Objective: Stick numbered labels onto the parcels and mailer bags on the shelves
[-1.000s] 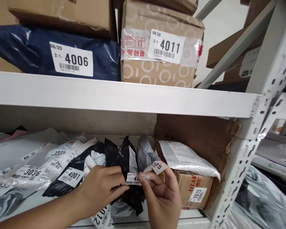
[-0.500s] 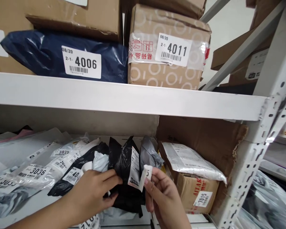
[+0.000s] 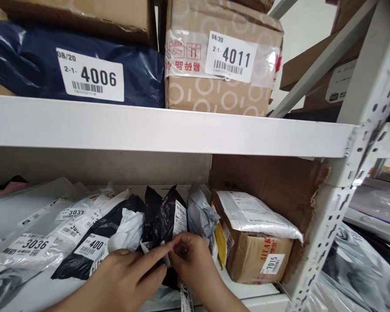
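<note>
My left hand point(image 3: 126, 277) reaches in from below, its fingers bent against a black plastic parcel point(image 3: 167, 216) and its index fingertip meeting my right hand. My right hand point(image 3: 193, 264) is closed in a pinch at the front of that parcel. A sliver of white sticker point(image 3: 166, 260) shows between the hands; most of it is hidden. The black parcel stands upright and carries a printed shipping label point(image 3: 180, 219). Below my right hand a white strip with print point(image 3: 186, 299) pokes out; I cannot tell whether it is held. A crumpled white bag point(image 3: 128, 227) lies beside my left hand.
A grey parcel point(image 3: 199, 212) stands to the right, near a carton marked 7015 point(image 3: 247, 260) topped by a white mailer point(image 3: 253, 212). Labelled bags point(image 3: 35, 247) lean at the left. Above runs a white shelf beam point(image 3: 149, 130); a perforated post point(image 3: 351, 173) stands at the right.
My right hand has moved left with the sticker onto the black parcel's front, and now meets my left hand's fingers. The view has shifted slightly and come closer to the shelf.
</note>
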{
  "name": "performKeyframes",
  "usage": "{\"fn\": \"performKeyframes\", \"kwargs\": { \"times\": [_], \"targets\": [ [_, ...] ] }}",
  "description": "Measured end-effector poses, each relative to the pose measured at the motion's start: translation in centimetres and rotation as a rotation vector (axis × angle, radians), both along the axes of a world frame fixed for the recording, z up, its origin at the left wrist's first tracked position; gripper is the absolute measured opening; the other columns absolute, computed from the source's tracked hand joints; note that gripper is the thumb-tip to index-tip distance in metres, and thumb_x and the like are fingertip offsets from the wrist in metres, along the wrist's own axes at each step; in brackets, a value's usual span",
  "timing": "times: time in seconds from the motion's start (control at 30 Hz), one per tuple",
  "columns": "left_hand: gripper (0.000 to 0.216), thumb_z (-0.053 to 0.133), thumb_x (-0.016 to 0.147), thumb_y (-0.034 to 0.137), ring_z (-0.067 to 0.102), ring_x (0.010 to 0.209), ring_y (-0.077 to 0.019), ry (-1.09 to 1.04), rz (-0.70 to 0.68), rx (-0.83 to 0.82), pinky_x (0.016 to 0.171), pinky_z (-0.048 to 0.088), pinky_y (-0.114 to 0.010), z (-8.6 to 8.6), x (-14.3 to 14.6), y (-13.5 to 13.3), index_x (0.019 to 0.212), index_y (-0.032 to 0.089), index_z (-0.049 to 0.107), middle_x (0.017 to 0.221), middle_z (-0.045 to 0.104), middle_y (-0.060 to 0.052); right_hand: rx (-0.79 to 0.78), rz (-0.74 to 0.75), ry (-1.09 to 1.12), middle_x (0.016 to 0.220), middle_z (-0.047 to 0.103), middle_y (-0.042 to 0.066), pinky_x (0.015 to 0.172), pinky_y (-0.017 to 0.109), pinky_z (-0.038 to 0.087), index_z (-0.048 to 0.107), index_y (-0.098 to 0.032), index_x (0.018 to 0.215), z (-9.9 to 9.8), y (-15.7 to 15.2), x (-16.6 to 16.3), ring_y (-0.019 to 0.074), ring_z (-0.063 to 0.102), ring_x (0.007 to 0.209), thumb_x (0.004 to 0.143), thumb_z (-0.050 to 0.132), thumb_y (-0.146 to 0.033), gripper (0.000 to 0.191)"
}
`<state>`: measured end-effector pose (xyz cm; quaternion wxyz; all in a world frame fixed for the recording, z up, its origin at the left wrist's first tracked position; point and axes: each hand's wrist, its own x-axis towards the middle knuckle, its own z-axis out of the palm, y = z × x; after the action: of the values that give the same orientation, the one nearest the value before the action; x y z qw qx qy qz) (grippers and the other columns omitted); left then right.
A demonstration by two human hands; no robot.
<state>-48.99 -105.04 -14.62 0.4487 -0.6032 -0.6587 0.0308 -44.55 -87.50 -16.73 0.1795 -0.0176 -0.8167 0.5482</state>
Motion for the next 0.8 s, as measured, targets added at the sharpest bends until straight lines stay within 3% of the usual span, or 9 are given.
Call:
{"fn": "performKeyframes", "kwargs": {
  "times": [0.1, 0.2, 0.27, 0.33, 0.4, 0.47, 0.63, 0.73, 0.8],
  "targets": [
    [0.038, 0.044, 0.070, 0.002, 0.061, 0.049, -0.0142, -0.032, 0.057, 0.010, 0.043, 0.041, -0.028, 0.1, 0.0, 1.0, 0.102, 0.019, 0.056, 0.079, 0.072, 0.002, 0.242, -0.052, -0.021, 0.059, 0.057, -0.002, 0.050, 0.021, 0.030, 0.057, -0.016, 0.075, 0.8, -0.1, 0.6, 0.0105, 0.050, 0.053, 0.069, 0.057, -0.008, 0.010],
    [0.044, 0.053, 0.064, 0.007, 0.059, 0.043, -0.0155, -0.090, 0.183, -0.087, 0.038, 0.039, -0.028, 0.5, -0.1, 1.6, 0.105, 0.020, 0.057, 0.079, 0.069, 0.002, 0.446, -0.178, -0.131, 0.062, 0.063, 0.002, 0.049, 0.023, 0.029, 0.056, -0.014, 0.095, 1.6, 0.2, 1.5, 0.0152, 0.055, 0.053, 0.070, 0.062, -0.012, 0.026],
    [0.035, 0.053, 0.063, 0.006, 0.054, 0.038, -0.0140, -0.101, 0.170, -0.113, 0.034, 0.037, -0.028, 0.8, -0.3, 1.6, 0.093, 0.023, 0.059, 0.082, 0.067, 0.003, 0.546, -0.210, -0.088, 0.065, 0.065, 0.004, 0.050, 0.023, 0.033, 0.058, -0.016, 0.090, 1.6, 0.5, 2.2, 0.0172, 0.059, 0.056, 0.071, 0.065, -0.016, 0.020],
    [0.027, 0.049, 0.066, 0.005, 0.050, 0.034, -0.0126, -0.072, 0.124, -0.066, 0.033, 0.037, -0.028, 1.1, -0.2, 1.4, 0.084, 0.024, 0.057, 0.087, 0.067, 0.002, 0.573, -0.113, 0.144, 0.073, 0.066, 0.004, 0.055, 0.023, 0.040, 0.061, -0.020, 0.082, 1.0, 0.7, 2.9, 0.0166, 0.063, 0.063, 0.074, 0.060, -0.015, 0.010],
    [0.029, 0.044, 0.069, 0.006, 0.052, 0.036, -0.0122, -0.050, 0.123, -0.048, 0.035, 0.041, -0.029, 1.4, 0.0, 1.2, 0.086, 0.025, 0.056, 0.103, 0.067, -0.001, 0.552, -0.038, 0.398, 0.083, 0.067, 0.003, 0.059, 0.023, 0.046, 0.063, -0.022, 0.087, -0.1, 0.6, 3.2, 0.0163, 0.066, 0.068, 0.072, 0.058, -0.016, 0.018],
    [0.034, 0.040, 0.069, 0.005, 0.054, 0.038, -0.0121, -0.029, 0.164, -0.067, 0.037, 0.044, -0.030, 1.5, 0.3, 1.0, 0.090, 0.026, 0.057, 0.117, 0.064, -0.003, 0.542, -0.093, 0.539, 0.087, 0.066, 0.004, 0.054, 0.024, 0.048, 0.064, -0.023, 0.096, -1.3, 0.2, 3.1, 0.0177, 0.067, 0.064, 0.066, 0.060, -0.021, 0.030],
    [0.039, 0.032, 0.082, 0.010, 0.061, 0.049, -0.0113, -0.071, 0.101, -0.020, 0.044, 0.047, -0.026, 0.9, -0.1, 0.2, 0.105, 0.027, 0.058, 0.099, 0.068, 0.001, 0.601, -0.257, 0.568, 0.102, 0.067, 0.005, 0.050, 0.024, 0.047, 0.064, -0.025, 0.096, -2.7, -0.6, 2.0, 0.0163, 0.067, 0.061, 0.066, 0.058, -0.020, 0.030],
    [0.035, 0.031, 0.090, 0.014, 0.066, 0.063, -0.0122, 0.013, 0.015, 0.064, 0.056, 0.050, -0.024, 0.8, -0.7, -0.4, 0.109, 0.024, 0.059, 0.090, 0.071, 0.000, 0.639, -0.294, 0.538, 0.083, 0.070, 0.001, 0.049, 0.023, 0.042, 0.062, -0.023, 0.080, -2.4, -0.5, 1.8, 0.0154, 0.066, 0.059, 0.069, 0.053, -0.011, 0.019],
    [0.027, 0.038, 0.094, 0.021, 0.064, 0.058, -0.0126, 0.069, 0.126, 0.137, 0.052, 0.048, -0.025, 1.1, -0.9, -0.8, 0.109, 0.022, 0.060, 0.093, 0.071, -0.002, 0.656, -0.353, 0.480, 0.067, 0.066, -0.001, 0.048, 0.024, 0.037, 0.060, -0.023, 0.075, -1.8, -0.1, 2.0, 0.0156, 0.064, 0.056, 0.074, 0.051, -0.010, 0.016]
  ]
}}
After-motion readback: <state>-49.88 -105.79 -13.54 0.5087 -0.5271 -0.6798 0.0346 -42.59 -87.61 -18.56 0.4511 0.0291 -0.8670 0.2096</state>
